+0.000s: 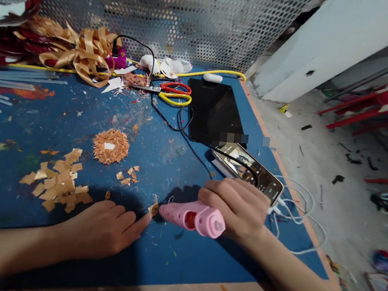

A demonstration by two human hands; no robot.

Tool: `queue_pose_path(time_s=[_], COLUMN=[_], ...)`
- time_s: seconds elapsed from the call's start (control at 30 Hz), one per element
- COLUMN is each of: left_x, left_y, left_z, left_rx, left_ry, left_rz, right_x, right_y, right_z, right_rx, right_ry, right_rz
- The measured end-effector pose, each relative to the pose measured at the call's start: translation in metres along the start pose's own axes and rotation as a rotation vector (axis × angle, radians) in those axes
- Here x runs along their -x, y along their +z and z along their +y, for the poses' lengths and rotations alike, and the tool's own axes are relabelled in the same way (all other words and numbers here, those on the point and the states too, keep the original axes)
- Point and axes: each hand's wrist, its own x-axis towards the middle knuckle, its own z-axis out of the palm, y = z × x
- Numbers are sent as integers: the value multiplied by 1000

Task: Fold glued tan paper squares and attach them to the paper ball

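Right hand (pixel 235 207) gripped glue gun (pixel 178 214); left hand (pixel 106 228), grip unclear, touched tan square (pixel 153 209); lower-left squares (pixel 61 180) seemed unused, mid-left disc (pixel 110 154) formed.

Glue gun (pixel 174 212) in my right grip (pixel 238 203): plain pink, orange-red showing through its cutout. Small square (pixel 153 209) at my left grip (pixel 109 229): tan. Loose squares (pixel 60 180): same tan, some paler. Fringed disc (pixel 118 153): orange-brown, white patch mid. Scissors (pixel 174 98): one handle loop red-orange, other yellow, silver blades. Ribbon (pixel 95 43): gold. Tablet (pixel 215 110): black. My counter (pixel 164 161): blue, blotched orange and green, edging pale peach. Back panel (pixel 194 19): silvery grey, repeating round-hole pattern. Sticks (pixel 8 83): translucent whitish.
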Motion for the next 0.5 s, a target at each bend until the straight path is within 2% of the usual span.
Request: queue_pose_path(time_s=[0.23,0.3,0.37,0.5], left_x=[-1,-1,0,2], left_y=[-2,-1,0,1], left_z=[1,1,2,2], left_rx=[-12,-24,-45,-60], left_ry=[1,-4,-1,13], left_rz=[22,17,3,-17], right_x=[-43,-49,-50,-45], right_y=[-15,-17,-18,-11], right_z=[1,4,9,16], right_rx=[121,125,103,-103], right_ry=[-304,-321,-135,524], right_rz=[-82,-62,-15,56])
